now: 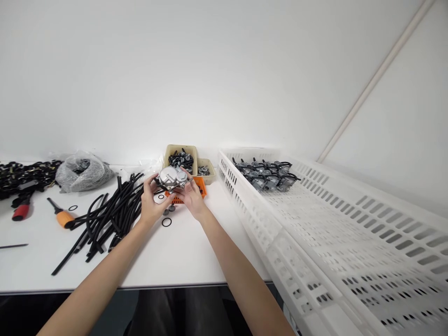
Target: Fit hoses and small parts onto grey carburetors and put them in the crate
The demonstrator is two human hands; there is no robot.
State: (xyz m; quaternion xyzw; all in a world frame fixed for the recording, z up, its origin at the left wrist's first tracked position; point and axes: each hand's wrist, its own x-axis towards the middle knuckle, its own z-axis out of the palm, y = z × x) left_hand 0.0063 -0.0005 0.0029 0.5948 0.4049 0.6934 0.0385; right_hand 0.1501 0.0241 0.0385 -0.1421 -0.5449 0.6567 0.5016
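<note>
A silver metal housing with a round cover (168, 176) is held raised above the table, in front of the small containers; the left hand (151, 204) is closed around its left end and the right hand (192, 196) grips its right end, fingers curled on both. Directly behind, an orange perforated plastic basket (204, 188) is largely hidden by the housing and hands; the small dark pieces in it cannot be identified. A deep cream plastic bin (171, 148) contains a heap of black and grey fittings, its front partly blocked by the housing; a smaller cream tray (211, 178) just beside it contains small metallic pieces. At right, a long white slotted plastic crate (241, 200) carries grey metal assemblies with black tubes (266, 175), grouped at its far end. Below the hands, a black rubber ring (166, 222) lies on the white tabletop (175, 261). At left, loose black hoses (114, 214) lie heaped, partly covered by the left forearm; beyond are an orange-handled tool (64, 218), a red-handled tool (21, 212) and a clear plastic bag of dark parts (82, 175)
</note>
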